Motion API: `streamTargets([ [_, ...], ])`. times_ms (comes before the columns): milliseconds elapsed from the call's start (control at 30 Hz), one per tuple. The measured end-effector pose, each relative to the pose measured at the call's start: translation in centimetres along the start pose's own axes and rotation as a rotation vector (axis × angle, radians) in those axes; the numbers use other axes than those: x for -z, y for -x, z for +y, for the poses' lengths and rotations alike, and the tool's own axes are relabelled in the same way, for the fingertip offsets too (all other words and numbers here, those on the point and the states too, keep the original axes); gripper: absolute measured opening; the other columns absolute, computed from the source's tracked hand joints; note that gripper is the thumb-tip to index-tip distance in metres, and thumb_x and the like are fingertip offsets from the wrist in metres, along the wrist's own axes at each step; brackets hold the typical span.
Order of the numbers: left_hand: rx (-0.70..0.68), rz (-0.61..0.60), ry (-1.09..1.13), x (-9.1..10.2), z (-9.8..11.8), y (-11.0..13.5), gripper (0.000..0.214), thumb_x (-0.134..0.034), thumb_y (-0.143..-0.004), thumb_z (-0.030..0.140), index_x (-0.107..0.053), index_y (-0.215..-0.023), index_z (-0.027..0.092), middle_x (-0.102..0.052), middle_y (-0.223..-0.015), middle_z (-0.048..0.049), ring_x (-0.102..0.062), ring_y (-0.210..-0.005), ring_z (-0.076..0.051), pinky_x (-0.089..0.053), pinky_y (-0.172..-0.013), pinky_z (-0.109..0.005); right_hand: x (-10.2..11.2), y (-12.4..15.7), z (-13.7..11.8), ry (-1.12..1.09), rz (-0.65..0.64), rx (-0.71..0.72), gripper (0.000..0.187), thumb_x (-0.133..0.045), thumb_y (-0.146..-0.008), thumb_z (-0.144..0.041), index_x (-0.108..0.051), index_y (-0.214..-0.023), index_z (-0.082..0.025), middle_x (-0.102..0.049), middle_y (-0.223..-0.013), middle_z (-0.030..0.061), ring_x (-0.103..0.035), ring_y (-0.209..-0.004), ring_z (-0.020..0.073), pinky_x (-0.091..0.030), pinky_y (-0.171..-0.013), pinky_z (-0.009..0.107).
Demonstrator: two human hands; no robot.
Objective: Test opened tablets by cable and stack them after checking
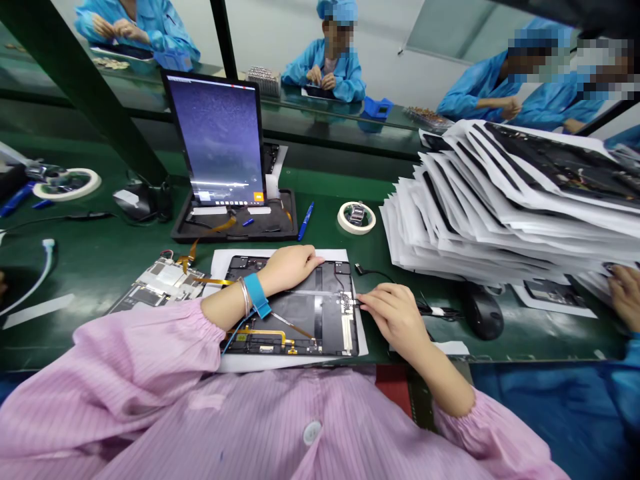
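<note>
An opened tablet housing [300,307], black with its inner parts bare, lies on white paper in front of me. My left hand [291,268] rests flat over its upper edge, fingers stretched to the right; a blue wrist strap [257,295] is round that wrist. At the housing's right edge my right hand [393,308] pinches a small black cable plug [357,303] against a small circuit board [346,302]. Gold flex cables [273,335] run along the housing's lower part. A bare circuit assembly [165,280] sits to the left, with a gold flex strip at its corner.
Behind stands a lit screen [220,140] in a black tray [235,230]. A blue pen [306,221] and a tape roll [356,219] lie nearby. To the right are a tall paper-layered stack [500,207], a mouse [480,312] and another person's hand [625,297]. Co-workers sit opposite.
</note>
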State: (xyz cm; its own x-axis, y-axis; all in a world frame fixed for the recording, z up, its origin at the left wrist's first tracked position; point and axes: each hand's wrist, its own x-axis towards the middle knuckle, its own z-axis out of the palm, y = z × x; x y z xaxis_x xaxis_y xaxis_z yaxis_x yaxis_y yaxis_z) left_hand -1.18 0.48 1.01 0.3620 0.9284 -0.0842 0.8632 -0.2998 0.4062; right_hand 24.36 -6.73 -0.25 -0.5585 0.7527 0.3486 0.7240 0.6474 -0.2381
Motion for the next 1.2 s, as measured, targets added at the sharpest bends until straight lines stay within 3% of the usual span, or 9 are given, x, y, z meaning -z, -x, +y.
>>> streamTargets([
  [267,0.01,0.006,0.053,-0.6,0.2,-0.1,0.035,-0.036,-0.093,0.044,-0.059,-0.084,0.018,-0.067,-0.085,-0.0076,-0.062,-0.08,-0.022,-0.044,-0.069,-0.031,-0.5,-0.3,-0.2,-0.059,0.001,-0.046,0.019,-0.048,-0.093,-0.025,-0.065,-0.1,-0.022,-0.067,-0.09,0.0052,-0.058,-0.092,0.0213,-0.041,-0.084,0.039],
  [400,-0.091,0.11,0.272,2.6,-0.7,0.6,0.02,-0.05,-0.087,0.035,-0.058,-0.092,0.017,-0.067,-0.092,-0.0053,-0.062,-0.084,-0.018,-0.047,-0.077,-0.028,-0.6,-0.1,0.3,-0.058,-0.054,-0.041,0.018,-0.047,-0.093,-0.028,-0.064,-0.098,-0.022,-0.066,-0.092,0.0062,-0.058,-0.092,0.0223,-0.043,-0.084,0.04],
  [500,-0.064,0.431,0.359,7.3,-5.0,1.4,0.023,-0.044,-0.089,0.029,-0.057,-0.104,0.017,-0.064,-0.108,-0.0049,-0.059,-0.097,-0.015,-0.045,-0.089,-0.027,-1.2,0.1,1.4,-0.046,-0.048,-0.005,0.019,-0.048,-0.092,-0.034,-0.063,-0.098,-0.023,-0.065,-0.092,0.0063,-0.06,-0.089,0.0232,-0.045,-0.081,0.04],
  [567,0.137,0.691,0.323,10.1,-9.3,2.2,0.03,-0.037,-0.088,0.021,-0.056,-0.11,0.016,-0.062,-0.116,-0.0065,-0.056,-0.106,-0.016,-0.043,-0.094,-0.029,-1.7,0.1,2.2,-0.049,-0.022,0.031,0.02,-0.048,-0.092,-0.037,-0.062,-0.099,-0.024,-0.065,-0.092,0.0058,-0.06,-0.088,0.0236,-0.047,-0.079,0.04],
  [633,0.398,0.759,0.251,11.5,-13.7,2.7,0.035,-0.043,-0.08,0.014,-0.057,-0.112,0.014,-0.062,-0.117,-0.0092,-0.056,-0.108,-0.018,-0.042,-0.096,-0.031,-2.0,0.1,2.7,-0.063,-0.01,0.057,0.02,-0.049,-0.092,-0.037,-0.061,-0.1,-0.025,-0.065,-0.091,0.0051,-0.061,-0.087,0.0231,-0.049,-0.077,0.039],
  [700,0.541,0.65,0.18,11.5,-17.2,2.7,0.036,-0.051,-0.073,0.012,-0.061,-0.108,0.012,-0.063,-0.115,-0.0111,-0.057,-0.108,-0.021,-0.042,-0.096,-0.032,-2.1,0.0,2.7,-0.082,-0.013,0.067,0.018,-0.048,-0.092,-0.036,-0.06,-0.1,-0.025,-0.065,-0.091,0.0047,-0.061,-0.086,0.0223,-0.051,-0.076,0.038],
  [800,0.55,0.556,0.112,10.2,-19.7,2.2,0.032,-0.061,-0.069,0.018,-0.064,-0.1,0.013,-0.066,-0.111,-0.011,-0.057,-0.105,-0.024,-0.041,-0.097,-0.033,-2.0,-0.1,2.6,-0.092,-0.011,0.067,0.018,-0.048,-0.092,-0.036,-0.06,-0.1,-0.025,-0.065,-0.091,0.0049,-0.063,-0.086,0.0223,-0.053,-0.074,0.036],
  [1000,0.484,0.635,0.128,9.0,-20.3,1.3,0.028,-0.07,-0.067,0.035,-0.064,-0.086,0.015,-0.067,-0.096,-0.0081,-0.059,-0.092,-0.022,-0.044,-0.09,-0.034,-2.0,-0.1,2.6,-0.067,-0.004,0.088,0.018,-0.046,-0.093,-0.035,-0.058,-0.102,-0.025,-0.064,-0.093,0.0046,-0.063,-0.086,0.0218,-0.053,-0.075,0.035],
  [1200,0.542,0.694,0.13,8.8,-20.1,0.9,0.028,-0.069,-0.071,0.039,-0.063,-0.086,0.015,-0.067,-0.091,-0.008,-0.059,-0.093,-0.024,-0.045,-0.087,-0.035,-2.0,0.0,2.7,-0.038,-0.011,0.102,0.02,-0.045,-0.094,-0.037,-0.057,-0.104,-0.024,-0.064,-0.095,0.0041,-0.062,-0.088,0.0196,-0.05,-0.078,0.033],
])
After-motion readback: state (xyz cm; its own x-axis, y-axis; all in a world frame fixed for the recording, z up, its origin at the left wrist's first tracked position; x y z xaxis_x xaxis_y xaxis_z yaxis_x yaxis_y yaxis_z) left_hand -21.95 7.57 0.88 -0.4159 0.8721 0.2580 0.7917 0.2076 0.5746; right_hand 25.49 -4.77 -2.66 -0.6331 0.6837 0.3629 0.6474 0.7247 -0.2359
